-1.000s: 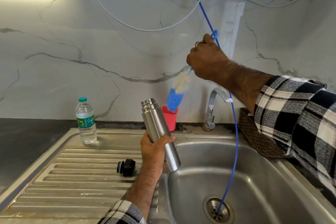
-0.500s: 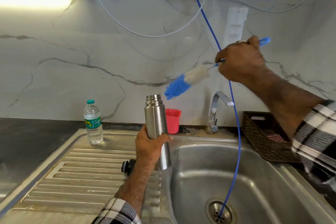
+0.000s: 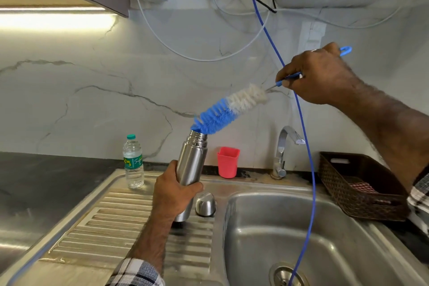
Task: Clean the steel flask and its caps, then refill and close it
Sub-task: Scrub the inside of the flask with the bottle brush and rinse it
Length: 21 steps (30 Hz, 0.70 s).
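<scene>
A small plastic water bottle [image 3: 133, 162] with a green cap is seen standing on the steel drainboard [image 3: 97, 223], to the left of and beyond the left hand [image 3: 174, 195]. The left hand is wrapped around the lower body of the steel flask [image 3: 191, 165], fingers and thumb curled about it; the flask is held nearly upright over the drainboard, its open mouth at the top. Just right of this hand, a domed steel cap [image 3: 205, 204] is set on the drainboard at the edge of the sink basin [image 3: 325, 234]. Beyond the cap, a red plastic cup [image 3: 228, 162] is placed by the wall. A bottle brush [image 3: 228, 111] is slanted from the flask's mouth, where its blue tip touches the rim, up to the right hand [image 3: 318, 75]. Its blue handle is pinched between curled fingers and thumb. Below the right hand, a tap [image 3: 284, 148] is seen, and a blue hose [image 3: 306, 146] is hung down into the drain. Under the right forearm, a brown woven basket [image 3: 352, 195] is set beside the basin.
</scene>
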{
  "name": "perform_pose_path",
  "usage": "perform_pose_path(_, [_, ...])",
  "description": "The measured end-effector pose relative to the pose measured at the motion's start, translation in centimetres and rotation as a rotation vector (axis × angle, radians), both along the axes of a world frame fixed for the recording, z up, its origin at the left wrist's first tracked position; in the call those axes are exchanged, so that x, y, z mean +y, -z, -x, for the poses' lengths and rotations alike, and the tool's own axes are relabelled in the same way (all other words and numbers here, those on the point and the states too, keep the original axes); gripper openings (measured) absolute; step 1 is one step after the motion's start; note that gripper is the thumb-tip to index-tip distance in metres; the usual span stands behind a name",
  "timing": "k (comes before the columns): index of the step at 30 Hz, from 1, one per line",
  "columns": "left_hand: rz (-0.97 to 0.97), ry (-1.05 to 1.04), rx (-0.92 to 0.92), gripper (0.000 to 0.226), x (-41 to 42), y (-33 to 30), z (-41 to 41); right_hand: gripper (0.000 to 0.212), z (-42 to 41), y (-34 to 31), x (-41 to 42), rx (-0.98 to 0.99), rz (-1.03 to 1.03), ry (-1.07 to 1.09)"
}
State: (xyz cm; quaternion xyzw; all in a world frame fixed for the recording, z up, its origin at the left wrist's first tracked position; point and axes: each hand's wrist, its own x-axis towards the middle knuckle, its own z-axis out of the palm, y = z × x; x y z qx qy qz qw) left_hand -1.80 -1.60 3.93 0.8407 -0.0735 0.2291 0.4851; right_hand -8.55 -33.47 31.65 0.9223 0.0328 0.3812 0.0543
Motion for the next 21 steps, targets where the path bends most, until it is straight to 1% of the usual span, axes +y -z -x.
perform_pose_path(3, [-0.048,0.018,-0.020,0.062,0.9,0.2,-0.3,0.015,0.1,-0.8,0.1,0.035,0.035,-0.039])
perform_pose_path(6, [-0.061,0.033,-0.038,0.063,1.7,0.1,-0.5,0.019,0.2,-1.7,0.7,0.086,0.091,-0.096])
perform_pose_path(11, [-0.081,0.082,-0.069,0.065,2.1,-0.3,-0.3,0.018,0.5,-4.1,1.0,0.126,0.129,-0.166])
perform_pose_path(17, [-0.090,0.133,-0.111,0.063,2.2,-1.0,0.5,0.019,0.7,-6.6,2.3,0.201,0.104,-0.130])
perform_pose_path(21, [-0.221,0.158,-0.175,0.070,2.9,-1.7,1.3,0.020,1.0,-6.4,2.8,0.317,0.062,-0.087])
